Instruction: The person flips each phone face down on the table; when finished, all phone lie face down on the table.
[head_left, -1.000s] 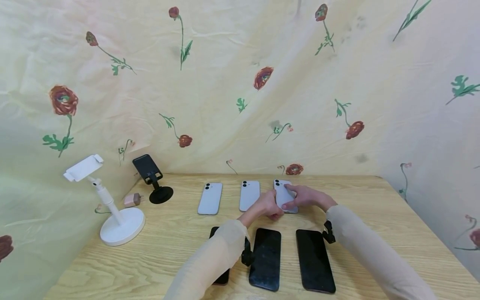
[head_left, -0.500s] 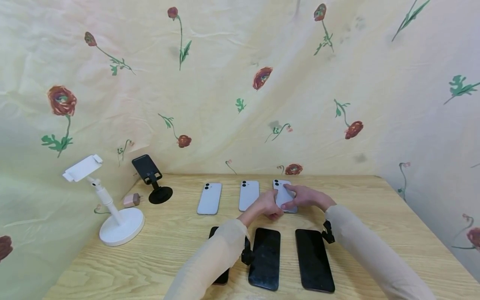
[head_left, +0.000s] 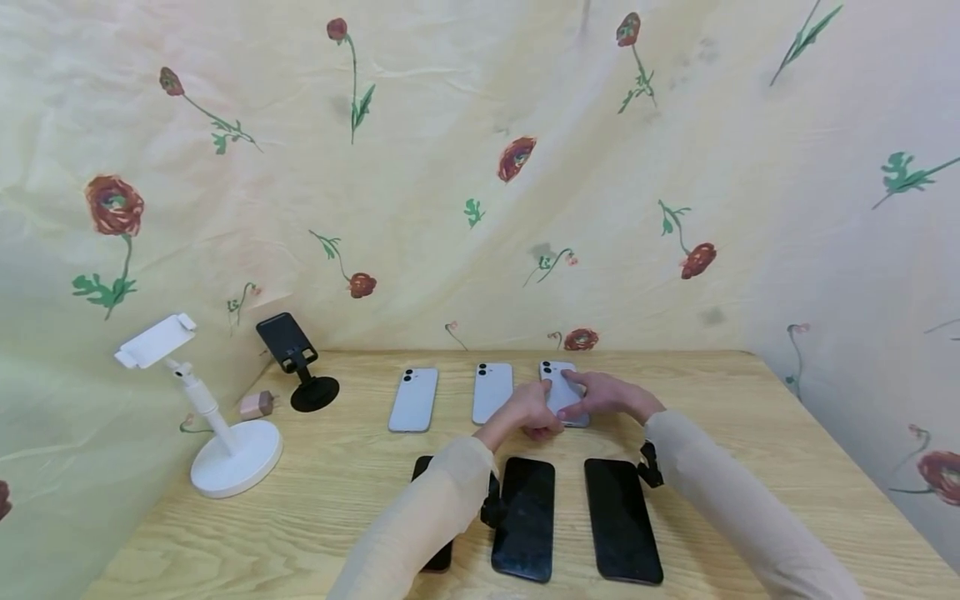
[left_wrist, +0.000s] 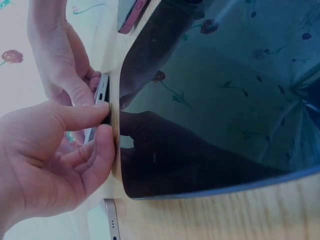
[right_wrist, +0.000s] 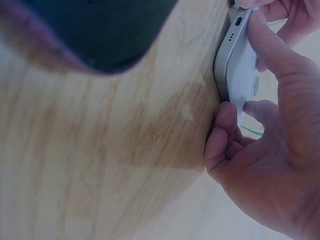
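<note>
At the right end of the back row lies a white smartphone [head_left: 558, 385], its back with two camera lenses facing up. My left hand [head_left: 529, 408] grips its left edge, thumb and curled fingers near the lower corner. From the other side my right hand [head_left: 606, 393] holds it, thumb by the bottom end and fingers along the right edge. The right wrist view shows the charging port end of this smartphone [right_wrist: 235, 45] close over the wood, with fingertips tucked at its side. In the left wrist view the far part of the smartphone [left_wrist: 102, 89] is hidden behind both hands.
Two more white smartphones [head_left: 413, 400] [head_left: 492, 393] lie to the left. In front are black-screened smartphones [head_left: 525, 517] [head_left: 624, 521], another partly under the left sleeve [head_left: 427, 517]. A white phone stand [head_left: 236, 458], black stand [head_left: 315, 394] and pink charger [head_left: 257, 405] stand at left.
The head view has turned slightly right, so everything sits a little further left in it. Both hands keep their hold on the white smartphone, with hardly any movement.
</note>
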